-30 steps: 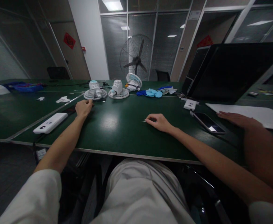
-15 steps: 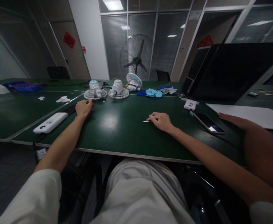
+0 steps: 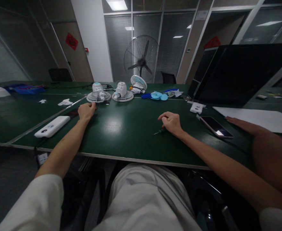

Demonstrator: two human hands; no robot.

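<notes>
My left hand point(image 3: 86, 110) rests on the green table with its fingers curled, just in front of the nearest small fan; a dark bit shows by its fingertips, too small to name. My right hand point(image 3: 171, 123) is over the middle right of the table, its index finger bent and raised, thumb below. Under its curled lower fingers a screwdriver point(image 3: 159, 132) with a teal handle sticks out, thin shaft pointing left and toward me. The end of the handle is hidden by the hand. Two small white fans point(image 3: 99, 95) point(image 3: 123, 95) lie face down, and a third fan point(image 3: 138, 84) leans behind them.
A white power bank point(image 3: 52, 126) lies left, a phone point(image 3: 216, 126) and a white device point(image 3: 197, 107) right. Light-blue fan blades point(image 3: 159, 95) and blue gloves sit farther back. Another person's arm point(image 3: 263, 134) reaches by a white board point(image 3: 256, 118); a large black monitor point(image 3: 239, 73) stands behind.
My right hand has turned and lifted its index finger. The screwdriver has shifted right and toward me, and its handle now shows. My left hand has stayed in place.
</notes>
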